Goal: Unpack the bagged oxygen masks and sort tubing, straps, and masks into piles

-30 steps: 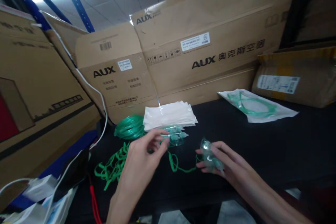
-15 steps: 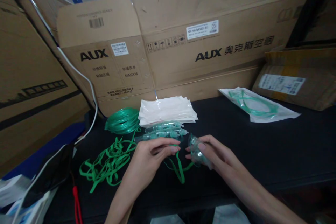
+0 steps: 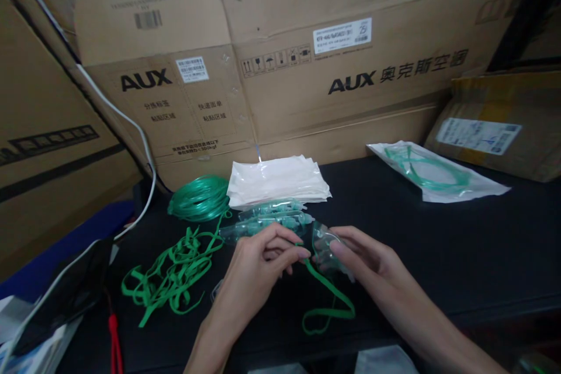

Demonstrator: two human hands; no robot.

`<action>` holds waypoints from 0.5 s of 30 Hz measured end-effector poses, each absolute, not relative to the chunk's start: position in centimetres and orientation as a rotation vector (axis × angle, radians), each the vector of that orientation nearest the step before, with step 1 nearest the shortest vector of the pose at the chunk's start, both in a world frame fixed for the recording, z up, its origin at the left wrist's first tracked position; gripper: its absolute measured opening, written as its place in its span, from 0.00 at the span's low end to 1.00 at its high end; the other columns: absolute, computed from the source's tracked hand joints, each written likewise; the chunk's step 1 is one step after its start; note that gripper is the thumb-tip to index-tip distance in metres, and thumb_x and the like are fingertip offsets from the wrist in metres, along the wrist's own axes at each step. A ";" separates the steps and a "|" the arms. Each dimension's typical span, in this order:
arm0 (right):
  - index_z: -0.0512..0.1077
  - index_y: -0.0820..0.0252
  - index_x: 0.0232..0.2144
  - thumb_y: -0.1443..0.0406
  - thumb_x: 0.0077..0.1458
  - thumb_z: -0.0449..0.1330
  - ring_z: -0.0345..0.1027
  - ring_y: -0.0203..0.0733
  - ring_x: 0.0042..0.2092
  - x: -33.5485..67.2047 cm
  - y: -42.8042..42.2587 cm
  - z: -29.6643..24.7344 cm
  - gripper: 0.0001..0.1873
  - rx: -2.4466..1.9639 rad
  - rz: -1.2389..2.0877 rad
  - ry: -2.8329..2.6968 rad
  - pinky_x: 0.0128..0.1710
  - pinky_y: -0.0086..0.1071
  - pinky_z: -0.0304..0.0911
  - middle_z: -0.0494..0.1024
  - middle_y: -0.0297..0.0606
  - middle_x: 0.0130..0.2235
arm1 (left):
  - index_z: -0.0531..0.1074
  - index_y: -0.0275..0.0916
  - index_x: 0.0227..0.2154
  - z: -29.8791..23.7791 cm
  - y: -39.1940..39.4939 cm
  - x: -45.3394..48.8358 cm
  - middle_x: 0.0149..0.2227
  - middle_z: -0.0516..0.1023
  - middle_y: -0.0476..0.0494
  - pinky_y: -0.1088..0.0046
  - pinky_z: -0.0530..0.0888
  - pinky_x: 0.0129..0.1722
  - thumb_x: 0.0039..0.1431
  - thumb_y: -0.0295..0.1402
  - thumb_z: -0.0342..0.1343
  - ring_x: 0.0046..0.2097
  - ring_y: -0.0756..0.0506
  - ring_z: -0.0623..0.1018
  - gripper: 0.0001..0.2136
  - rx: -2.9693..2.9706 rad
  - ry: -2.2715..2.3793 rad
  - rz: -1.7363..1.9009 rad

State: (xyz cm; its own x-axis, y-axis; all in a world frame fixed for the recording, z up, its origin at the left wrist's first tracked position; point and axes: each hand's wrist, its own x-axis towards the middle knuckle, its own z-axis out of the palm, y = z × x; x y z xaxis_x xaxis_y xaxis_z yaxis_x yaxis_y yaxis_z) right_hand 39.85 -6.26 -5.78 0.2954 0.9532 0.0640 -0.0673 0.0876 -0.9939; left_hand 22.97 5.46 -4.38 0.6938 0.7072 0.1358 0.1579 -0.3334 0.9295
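My right hand (image 3: 370, 266) grips a clear plastic mask (image 3: 325, 245) over the black table (image 3: 438, 245). My left hand (image 3: 258, 266) pinches a green elastic strap (image 3: 328, 298) right beside the mask; the strap hangs from my fingers in a loop down to the table. Just beyond my hands lie more clear masks (image 3: 272, 219) in a small heap. A tangle of loose green straps (image 3: 170, 272) lies to the left of my left hand.
A stack of white pouches (image 3: 276, 178) and a coil of green tubing (image 3: 199, 198) sit behind the masks. A sealed bag with green tubing (image 3: 433, 172) lies at the right. Large cardboard boxes (image 3: 307, 70) wall the back and left. A black phone (image 3: 65, 292) rests at lower left.
My hands have come together: the left hand brought the strap's end up to the mask in the right hand. The view tilted down and the strap's loop now trails toward me.
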 end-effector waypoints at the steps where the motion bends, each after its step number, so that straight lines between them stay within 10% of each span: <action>1: 0.74 0.57 0.42 0.50 0.59 0.64 0.75 0.40 0.44 39.9 -6.2 -5.7 0.18 -1.224 0.971 -0.958 0.44 0.27 0.68 0.82 0.38 0.43 | 0.78 0.40 0.34 -4.4 5.4 23.0 0.26 0.82 0.52 0.81 0.71 0.27 0.59 0.35 0.66 0.27 0.50 0.78 0.05 1.873 0.669 0.651; 15: 0.74 0.56 0.37 0.49 0.56 0.66 0.73 0.36 0.39 39.7 -6.1 -5.7 0.18 -1.232 0.908 -0.921 0.38 0.23 0.67 0.80 0.33 0.36 | 0.84 0.41 0.36 -4.0 5.2 23.3 0.37 0.84 0.50 0.79 0.74 0.39 0.61 0.26 0.64 0.38 0.49 0.81 0.05 2.229 0.468 0.865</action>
State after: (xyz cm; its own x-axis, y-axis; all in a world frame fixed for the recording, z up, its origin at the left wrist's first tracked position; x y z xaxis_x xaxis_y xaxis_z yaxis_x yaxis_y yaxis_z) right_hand 39.70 -6.14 -5.75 0.3636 0.9283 0.0777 -0.0651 0.1085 -0.9920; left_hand 23.31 5.15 -3.97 0.7130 0.5395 0.4478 0.0793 -0.6966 0.7131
